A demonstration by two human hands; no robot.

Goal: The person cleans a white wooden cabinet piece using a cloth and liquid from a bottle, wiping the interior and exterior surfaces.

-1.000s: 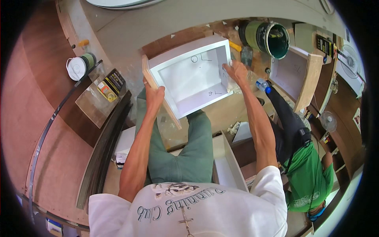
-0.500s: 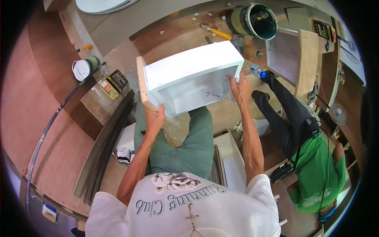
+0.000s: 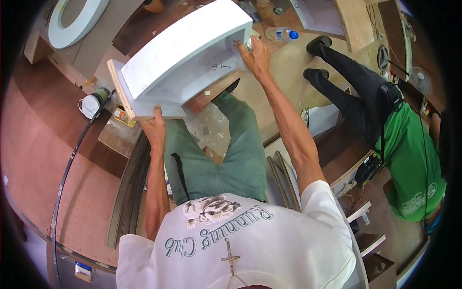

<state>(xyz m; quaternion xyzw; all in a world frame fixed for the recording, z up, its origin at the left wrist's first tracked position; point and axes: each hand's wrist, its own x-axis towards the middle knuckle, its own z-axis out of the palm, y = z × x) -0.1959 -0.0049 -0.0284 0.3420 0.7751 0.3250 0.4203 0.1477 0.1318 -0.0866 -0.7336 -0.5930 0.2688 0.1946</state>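
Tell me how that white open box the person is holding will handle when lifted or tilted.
The white box probably stays stiff: its panels look like thick board with a raw edge at the left. It seems bulky rather than light, since the left hand and right hand grip opposite ends. The smooth painted faces may be slippery.

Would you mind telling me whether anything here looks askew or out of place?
The white box-shaped cabinet piece is tilted off level, held up between the left hand and right hand. A plastic bottle with a blue cap lies on its side on the floor beyond it.
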